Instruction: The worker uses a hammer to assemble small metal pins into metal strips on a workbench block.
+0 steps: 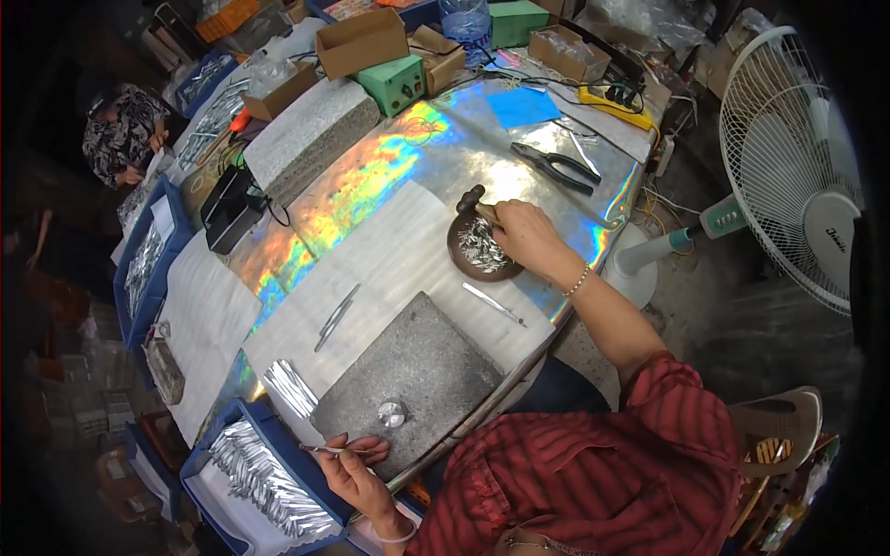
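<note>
By the gray slab's (pixel 431 352) near-left edge, the left hand's (pixel 357 477) fingers pinch a thin silver strip (pixel 320 449), lying sideways. A silver disc (pixel 392 413) sits on the slab, just beside that hand. Beyond the slab's far-right side, the right hand's (pixel 530 239) fingers wrap a small hammer (pixel 472 198) over a brown bowl (pixel 477 274).

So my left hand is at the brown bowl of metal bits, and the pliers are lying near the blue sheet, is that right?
Not quite: in the head view, it's your right hand at the brown bowl of metal bits. The pliers are lying near the blue sheet.
</note>
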Demonstrator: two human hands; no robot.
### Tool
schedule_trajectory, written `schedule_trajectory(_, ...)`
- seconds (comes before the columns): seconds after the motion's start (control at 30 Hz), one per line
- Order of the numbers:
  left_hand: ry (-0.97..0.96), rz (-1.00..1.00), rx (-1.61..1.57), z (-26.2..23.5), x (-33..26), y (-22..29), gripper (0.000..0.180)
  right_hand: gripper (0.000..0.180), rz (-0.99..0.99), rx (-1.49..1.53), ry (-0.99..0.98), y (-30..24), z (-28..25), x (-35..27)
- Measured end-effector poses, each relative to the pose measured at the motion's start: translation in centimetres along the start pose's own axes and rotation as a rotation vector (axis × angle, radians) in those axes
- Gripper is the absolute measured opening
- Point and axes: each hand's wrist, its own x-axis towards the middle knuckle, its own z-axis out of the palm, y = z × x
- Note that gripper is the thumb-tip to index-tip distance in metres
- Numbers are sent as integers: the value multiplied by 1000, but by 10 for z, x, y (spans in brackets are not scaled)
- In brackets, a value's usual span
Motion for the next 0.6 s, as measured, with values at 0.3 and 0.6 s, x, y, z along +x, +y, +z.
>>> schedule_trajectory(0.3, -55, -55, -74, 0, 1, 9, 28, 13, -1, 184, 76, -4, -3, -1)
schedule_trajectory(0.6, -126, -67, -194, 9, 2, 16, 33, 23, 149, 358, 219, 3, -10, -8)
